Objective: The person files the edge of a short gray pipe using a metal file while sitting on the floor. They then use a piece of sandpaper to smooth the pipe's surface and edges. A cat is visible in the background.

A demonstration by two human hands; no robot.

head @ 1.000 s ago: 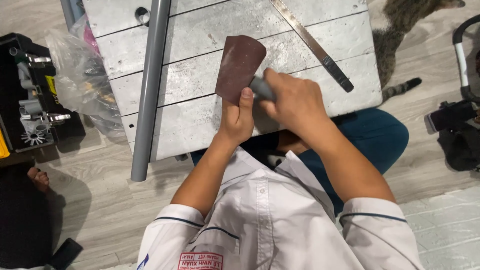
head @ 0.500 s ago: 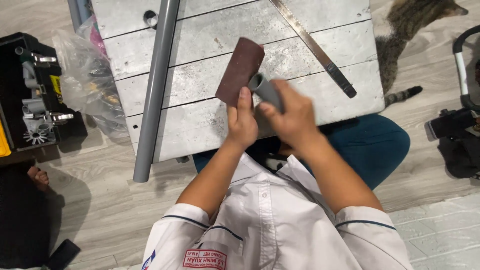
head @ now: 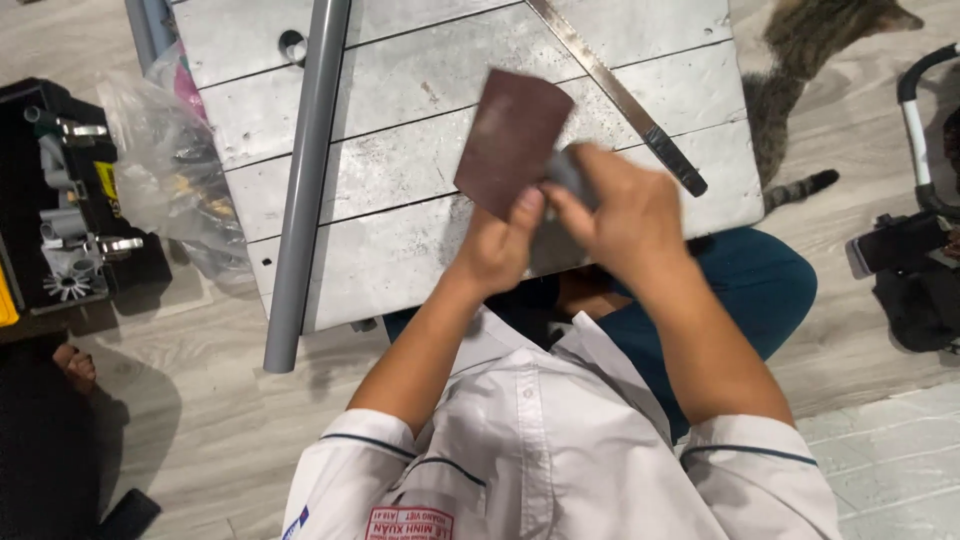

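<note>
My left hand (head: 500, 245) pinches the lower edge of a dark reddish-brown sheet of sandpaper (head: 512, 140), which stands up over the board. My right hand (head: 625, 215) grips a short grey pipe piece (head: 568, 172) and presses it against the sandpaper; most of that piece is hidden by my fingers. Both hands hover over the near edge of a white slatted wooden board (head: 400, 230).
A long grey pipe (head: 305, 190) lies along the board's left side. A hacksaw blade with a dark handle (head: 625, 100) lies diagonally at the top right. A black toolbox (head: 60, 210) and a plastic bag (head: 165, 170) sit left; a cat (head: 800, 80) stands right, by a stroller (head: 915, 230).
My right hand has slid the grey piece along the sandpaper, and the sheet has tilted more upright. My view has shifted slightly.
</note>
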